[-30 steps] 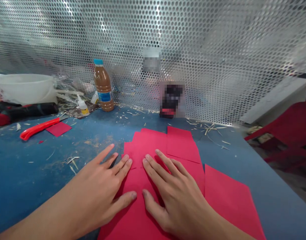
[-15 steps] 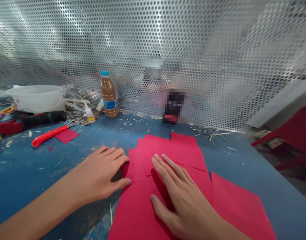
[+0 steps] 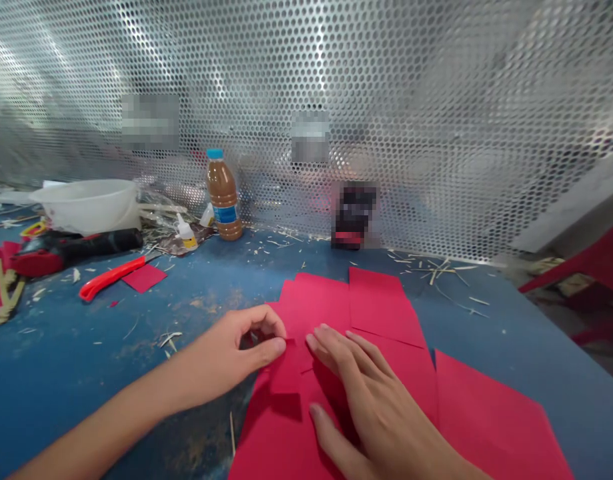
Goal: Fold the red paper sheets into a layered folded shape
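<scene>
Between the thumb and forefinger of my left hand (image 3: 246, 347) is a small piece of red paper (image 3: 286, 373), pinched at its upper corner. It hangs just over the larger red sheets and casts a shadow on them. My right hand (image 3: 371, 393) lies over the red paper sheets (image 3: 276, 440) with its fingers stretched out and thumb apart. More red pieces overlap beyond my fingertips, among them a square one (image 3: 383, 303) at the far side. Another red sheet (image 3: 496, 413) lies to the right.
On the blue table (image 3: 111, 360) stand a brown-filled bottle (image 3: 223, 200), a small glue bottle (image 3: 186, 232) and a white basin (image 3: 93, 207). A red-handled knife (image 3: 111, 277) lies by a red paper square (image 3: 145, 278). A perforated metal sheet (image 3: 266, 87) rises behind; wood slivers are scattered about.
My left hand has moved right and closed its thumb and forefinger on a small red paper piece, lifting it off the sheets. My right hand has barely moved. The view has shifted slightly.
</scene>
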{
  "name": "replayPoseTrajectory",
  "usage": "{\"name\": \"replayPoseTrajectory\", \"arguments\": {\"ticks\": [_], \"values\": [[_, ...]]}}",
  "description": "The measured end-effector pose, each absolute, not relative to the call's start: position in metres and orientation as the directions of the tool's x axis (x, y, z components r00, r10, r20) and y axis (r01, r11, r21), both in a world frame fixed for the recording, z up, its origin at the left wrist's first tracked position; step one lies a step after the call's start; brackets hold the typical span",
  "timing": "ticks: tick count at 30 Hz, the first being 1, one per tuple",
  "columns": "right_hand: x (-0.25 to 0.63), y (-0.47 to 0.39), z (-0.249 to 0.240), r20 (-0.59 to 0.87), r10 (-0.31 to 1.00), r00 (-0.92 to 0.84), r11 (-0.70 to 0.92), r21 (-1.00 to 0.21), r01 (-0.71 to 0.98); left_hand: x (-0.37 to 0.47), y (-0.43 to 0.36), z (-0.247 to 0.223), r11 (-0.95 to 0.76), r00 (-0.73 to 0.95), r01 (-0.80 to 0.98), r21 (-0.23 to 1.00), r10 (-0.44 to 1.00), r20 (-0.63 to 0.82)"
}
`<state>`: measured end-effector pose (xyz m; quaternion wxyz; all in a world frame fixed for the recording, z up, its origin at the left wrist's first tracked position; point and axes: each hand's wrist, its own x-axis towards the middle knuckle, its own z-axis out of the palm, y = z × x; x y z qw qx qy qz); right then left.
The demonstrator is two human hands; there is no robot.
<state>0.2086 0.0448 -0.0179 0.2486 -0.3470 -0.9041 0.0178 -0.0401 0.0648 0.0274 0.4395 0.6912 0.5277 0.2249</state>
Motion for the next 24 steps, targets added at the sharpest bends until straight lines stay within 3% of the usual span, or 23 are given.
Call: {"name": "replayPoseTrajectory", "arguments": {"ticks": [3,7,10,12,17,24], "values": [[0.21,0.043,-0.018,0.43,0.651,-0.626,0.755,-0.28,0.593,-0.02,0.058,0.016,-0.083,0.196,0.62,0.78,0.979,-0.051],[0.209,0.045,-0.015,0.424,0.677,-0.602,0.732,-0.307,0.608,-0.01,0.053,0.001,-0.276,0.239,0.807,0.523,0.961,0.14],[0.208,0.046,-0.014,0.419,0.688,-0.593,0.719,-0.279,0.637,-0.012,0.054,-0.005,-0.324,0.267,0.887,0.33,0.941,0.206],[0.208,0.047,-0.013,0.406,0.679,-0.612,0.728,-0.262,0.634,-0.014,0.056,-0.005,-0.339,0.288,0.902,0.268,0.934,0.213],[0.21,0.045,-0.015,0.391,0.689,-0.611,0.722,-0.29,0.628,-0.015,0.062,-0.001,-0.383,0.33,0.865,0.325,0.921,0.206],[0.211,0.048,-0.019,0.364,0.794,-0.486,0.607,-0.458,0.649,-0.019,0.061,0.003,-0.351,0.295,0.734,0.581,0.936,0.193]]}}
